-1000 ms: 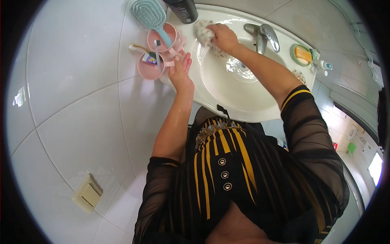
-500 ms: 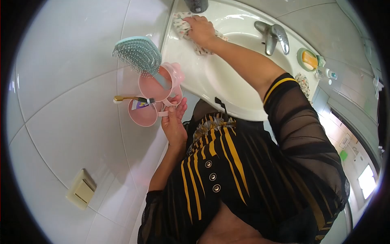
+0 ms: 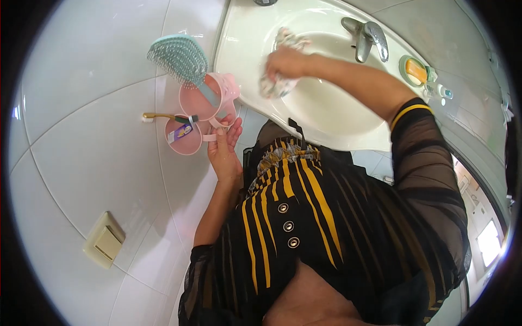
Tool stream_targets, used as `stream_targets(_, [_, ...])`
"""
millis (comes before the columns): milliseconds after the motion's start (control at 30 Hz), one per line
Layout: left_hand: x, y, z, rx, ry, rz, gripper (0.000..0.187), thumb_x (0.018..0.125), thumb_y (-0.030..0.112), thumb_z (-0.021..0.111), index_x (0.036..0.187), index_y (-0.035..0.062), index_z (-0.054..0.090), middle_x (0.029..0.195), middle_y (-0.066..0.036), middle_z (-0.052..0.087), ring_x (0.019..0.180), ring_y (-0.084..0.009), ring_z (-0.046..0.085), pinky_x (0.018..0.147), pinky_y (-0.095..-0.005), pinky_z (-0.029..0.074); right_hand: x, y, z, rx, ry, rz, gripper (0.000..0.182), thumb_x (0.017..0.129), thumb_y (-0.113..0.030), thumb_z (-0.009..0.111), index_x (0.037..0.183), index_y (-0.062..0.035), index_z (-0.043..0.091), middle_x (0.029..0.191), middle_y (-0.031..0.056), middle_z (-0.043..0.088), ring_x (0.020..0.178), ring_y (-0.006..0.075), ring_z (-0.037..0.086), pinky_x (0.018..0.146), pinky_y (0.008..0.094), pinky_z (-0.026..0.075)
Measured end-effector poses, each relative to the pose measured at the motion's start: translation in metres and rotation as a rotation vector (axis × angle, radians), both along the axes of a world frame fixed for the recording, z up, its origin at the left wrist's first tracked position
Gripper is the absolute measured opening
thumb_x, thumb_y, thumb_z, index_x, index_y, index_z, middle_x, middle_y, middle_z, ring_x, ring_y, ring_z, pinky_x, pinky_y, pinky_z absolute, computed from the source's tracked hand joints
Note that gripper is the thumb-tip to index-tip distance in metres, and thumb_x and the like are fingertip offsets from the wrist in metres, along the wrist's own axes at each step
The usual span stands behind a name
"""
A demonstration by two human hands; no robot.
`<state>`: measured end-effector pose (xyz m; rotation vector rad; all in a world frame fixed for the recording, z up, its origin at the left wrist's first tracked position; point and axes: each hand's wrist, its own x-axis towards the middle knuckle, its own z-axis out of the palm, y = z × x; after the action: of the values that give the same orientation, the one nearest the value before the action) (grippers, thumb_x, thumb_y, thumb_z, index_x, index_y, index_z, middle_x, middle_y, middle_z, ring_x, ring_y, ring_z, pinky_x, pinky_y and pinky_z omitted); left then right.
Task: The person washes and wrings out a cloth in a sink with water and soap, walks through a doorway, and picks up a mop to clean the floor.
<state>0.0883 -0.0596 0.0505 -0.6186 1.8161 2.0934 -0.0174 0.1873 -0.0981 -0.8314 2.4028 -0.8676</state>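
My left hand [image 3: 224, 155] grips two pink cups by their handles, beside the tiled wall. From the larger cup [image 3: 190, 103] a pale blue-green hairbrush [image 3: 182, 58] sticks out, bristles facing the wall side. A toothbrush [image 3: 162, 116] and a purple-and-white toothpaste tube [image 3: 181, 132] lean in the smaller cup [image 3: 187, 145]. Over the white sink [image 3: 242, 49], my right hand [image 3: 289, 62] is closed on a patterned cloth [image 3: 276, 88], slightly blurred, at the basin's left side.
A chrome faucet [image 3: 372, 39] rises at the back of the sink. To its right are orange soap [image 3: 416, 70] in a green dish [image 3: 404, 71] and a small bottle [image 3: 443, 93]. A dark container [image 3: 265, 2] is cut off at the top; a switch [image 3: 106, 242] is on the wall.
My right hand has brought the cloth from the sink's far left corner to the right and nearer, by the basin. The cups in my left hand have shifted slightly up in view.
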Motion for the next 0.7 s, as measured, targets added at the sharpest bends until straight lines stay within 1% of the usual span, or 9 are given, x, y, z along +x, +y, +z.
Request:
stream_targets(67, [-0.001,-0.002,-0.004,-0.006,0.004,-0.024,0.028,0.094,0.019,0.04,0.11,-0.0016,0.048,0.115,-0.014,0.052,0.104,-0.0269,0.055,0.088,-0.0334,0.045,-0.015,0.043,-0.006,0.01,-0.187,-0.221,0.03,0.067,-0.006,0.054,0.087,-0.0215,0.069,0.088,0.0061,0.065,0.085,0.0239,0.06,0.072,0.0333,0.048])
stream_targets(167, [-0.004,-0.002,-0.009,0.023,-0.004,-0.045,0.029,0.094,0.02,0.041,0.112,-0.0018,0.048,0.114,-0.014,0.053,0.103,-0.0265,0.056,0.088,-0.0331,0.045,-0.035,0.065,0.043,0.037,-0.259,-0.416,0.031,0.066,-0.005,0.055,0.089,-0.0198,0.068,0.092,0.0073,0.064,0.085,0.0221,0.06,0.074,0.0325,0.048])
stream_targets(233, [-0.01,-0.001,-0.018,0.051,0.001,-0.023,0.029,0.094,0.02,0.041,0.112,-0.0017,0.048,0.114,-0.014,0.053,0.103,-0.0263,0.056,0.088,-0.033,0.045,-0.047,0.046,0.032,-0.256,-0.115,-0.679,0.036,0.066,-0.003,0.055,0.095,-0.0206,0.065,0.1,0.0071,0.062,0.09,0.0228,0.059,0.076,0.0322,0.047])
stream_targets(333, [-0.01,-0.003,-0.031,0.093,-0.043,0.054,0.03,0.093,0.021,0.042,0.113,-0.0015,0.048,0.114,-0.013,0.054,0.103,-0.026,0.056,0.088,-0.0328,0.045,-0.019,-0.032,0.004,0.16,0.325,-0.606,0.036,0.069,-0.004,0.055,0.098,-0.0242,0.062,0.109,0.0004,0.057,0.106,0.0187,0.05,0.084,0.0371,0.043])
stream_targets(367, [-0.017,-0.002,-0.037,0.12,-0.059,0.09,0.031,0.093,0.022,0.043,0.113,-0.0013,0.048,0.114,-0.013,0.054,0.103,-0.0259,0.056,0.088,-0.0328,0.045,-0.022,-0.039,0.009,0.165,0.331,-0.589,0.036,0.069,-0.004,0.055,0.098,-0.0242,0.062,0.109,0.0004,0.057,0.106,0.0187,0.05,0.084,0.0371,0.043])
stream_targets(433, [-0.029,0.007,-0.041,0.13,-0.065,0.104,0.031,0.093,0.022,0.043,0.113,-0.0011,0.048,0.113,-0.012,0.054,0.103,-0.0258,0.056,0.088,-0.0329,0.045,-0.021,-0.04,0.017,0.166,0.118,-0.255,0.032,0.069,-0.006,0.056,0.095,-0.0245,0.062,0.107,-0.0007,0.057,0.107,0.0187,0.049,0.085,0.039,0.042])
stream_targets(600, [-0.067,0.062,-0.076,0.179,-0.023,0.097,0.034,0.092,0.025,0.047,0.113,-0.0009,0.048,0.113,-0.009,0.054,0.103,-0.0248,0.056,0.089,-0.0334,0.043,-0.07,0.061,0.028,0.322,-0.144,-0.261,0.036,0.069,-0.012,0.058,0.102,-0.0264,0.061,0.107,0.0021,0.057,0.109,0.0235,0.049,0.086,0.0367,0.042])
stream_targets(667, [-0.07,0.065,-0.082,0.174,-0.005,0.083,0.034,0.092,0.024,0.045,0.116,-0.0004,0.044,0.113,-0.01,0.054,0.103,-0.0257,0.056,0.09,-0.0339,0.044,-0.087,0.092,0.026,-0.321,-0.352,-0.653,0.051,0.067,-0.022,0.068,0.116,-0.0192,0.054,0.115,0.0103,0.053,0.114,0.0251,0.046,0.092,0.036,0.039])
stream_targets(700, [-0.071,0.064,-0.083,0.159,0.003,0.079,0.035,0.093,0.023,0.044,0.119,0.0002,0.04,0.112,-0.01,0.054,0.103,-0.0266,0.056,0.091,-0.0345,0.044,-0.094,0.092,0.036,-0.31,-0.339,-0.647,0.051,0.067,-0.022,0.068,0.116,-0.0192,0.054,0.115,0.0103,0.053,0.114,0.0251,0.046,0.092,0.036,0.039])
